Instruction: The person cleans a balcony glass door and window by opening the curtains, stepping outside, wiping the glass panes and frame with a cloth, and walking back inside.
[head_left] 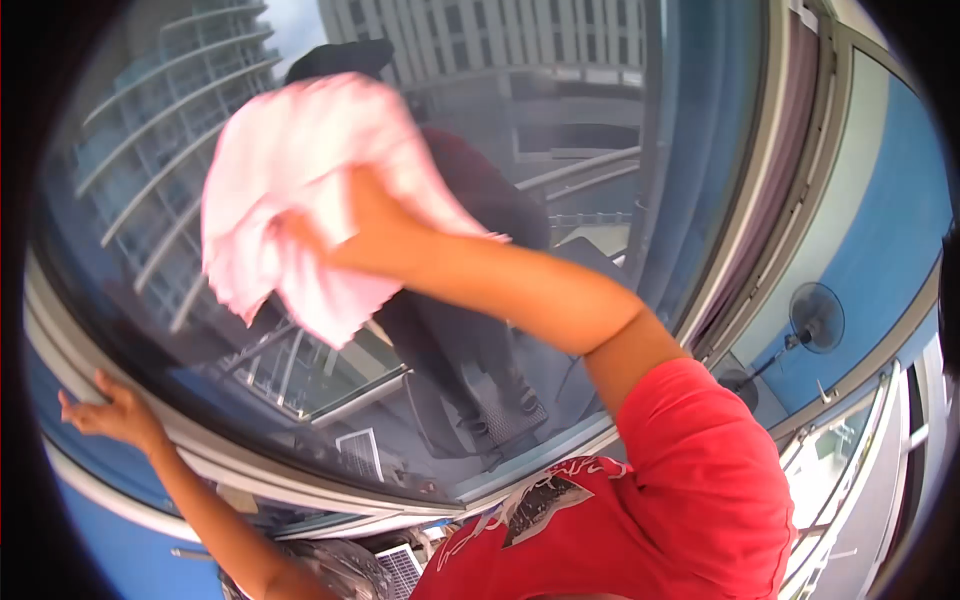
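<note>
Head view: pink cloth (300, 130) is up at the glass pane (590, 200), upper left of the picture, bunched toward the middle with loose edges hanging below. Right hand (365, 215) is on it, arm reaching across the pane; grip reads as clamped on the cloth, though blur and folds hide some of the fingers. Can't confirm how much of the cloth is actually touching glass. Step in hand, my read: a wiping pass, mid-stroke going by the smear on hand and cloth. Next move calls for the cloth spread flat under the palm, even pressure, and the loose hem tucked in so it doesn't drag or fold. Left hand (115, 415) is at the window frame (240, 462), well apart from the cloth, fingers partly spread; can't tell if that grip is closed on the edge or just resting. I'd want it braced there for a long reach. Further out: a capped person's reflection (490, 200) and buildings show in the pane, which makes streaks hard to judge. Red sleeve (700, 420) lower right, standing fan (817, 318) beyond it.
</note>
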